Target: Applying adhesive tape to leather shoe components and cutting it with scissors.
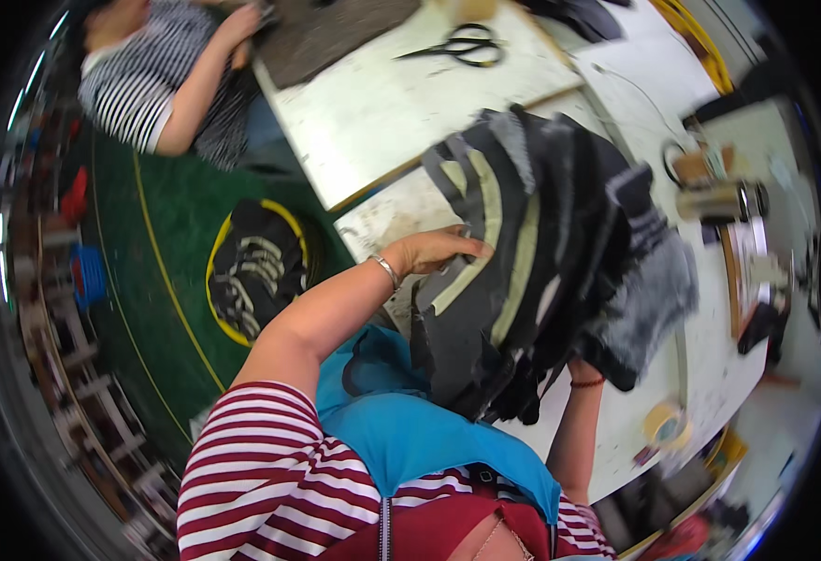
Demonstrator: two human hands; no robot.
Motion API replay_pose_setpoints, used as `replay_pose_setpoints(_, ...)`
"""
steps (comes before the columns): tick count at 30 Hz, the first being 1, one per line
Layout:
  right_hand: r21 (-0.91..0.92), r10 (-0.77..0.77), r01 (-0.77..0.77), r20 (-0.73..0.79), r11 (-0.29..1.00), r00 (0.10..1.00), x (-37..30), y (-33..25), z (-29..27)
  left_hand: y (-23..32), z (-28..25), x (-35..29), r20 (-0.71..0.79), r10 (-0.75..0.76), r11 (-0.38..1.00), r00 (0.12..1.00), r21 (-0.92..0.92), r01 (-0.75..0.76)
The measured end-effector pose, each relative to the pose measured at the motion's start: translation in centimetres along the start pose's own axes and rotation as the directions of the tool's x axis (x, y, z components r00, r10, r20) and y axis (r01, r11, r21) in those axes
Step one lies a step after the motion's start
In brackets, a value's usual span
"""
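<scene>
A thick bundle of dark grey and black fabric pieces [560, 215] spreads over the white table in front of me. Pale yellow-green strips run along several pieces, and fuzzy grey parts show on its right side. My left hand [439, 249] pinches the left edge of a dark piece with a pale strip, thumb on top. My right hand [583, 370] reaches under the near right side of the bundle, by a fuzzy grey part [649, 309]. Fabric covers its fingers, so I cannot see whether they grip.
Black-handled scissors [471, 47] lie on the white board [336, 131] beyond. A steel flask [721, 200] and tape roll [666, 425] are on the right. A yellow-rimmed tub [212, 271] of dark pieces stands on the green floor. Another person [186, 84] works at far left.
</scene>
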State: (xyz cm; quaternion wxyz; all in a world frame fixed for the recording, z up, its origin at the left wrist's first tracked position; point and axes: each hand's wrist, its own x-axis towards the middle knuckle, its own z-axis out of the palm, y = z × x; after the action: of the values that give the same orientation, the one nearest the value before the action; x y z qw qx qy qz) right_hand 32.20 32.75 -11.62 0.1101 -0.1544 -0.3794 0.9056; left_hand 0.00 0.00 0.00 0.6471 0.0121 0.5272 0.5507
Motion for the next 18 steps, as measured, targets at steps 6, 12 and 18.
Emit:
replay_pose_setpoints(6,0.064,0.277,-0.272,-0.101,0.960,0.955,2.0,2.1,7.4,-3.8,-3.7,-7.9,-0.108,0.114,0.977,0.988,-0.167,-0.131)
replay_pose_setpoints(12,-0.077,0.440,-0.436,0.029,0.896,0.898,0.7,4.8,10.2,-9.7,-8.4,-16.5,-0.110,0.294,0.880,0.949,-0.355,-0.314)
replay_pose_setpoints(18,-0.211,0.565,-0.539,0.090,0.816,0.820,7.3,12.7,18.7,-19.6,-16.8,-27.7,-0.152,0.337,0.824,0.929,-0.430,-0.369)
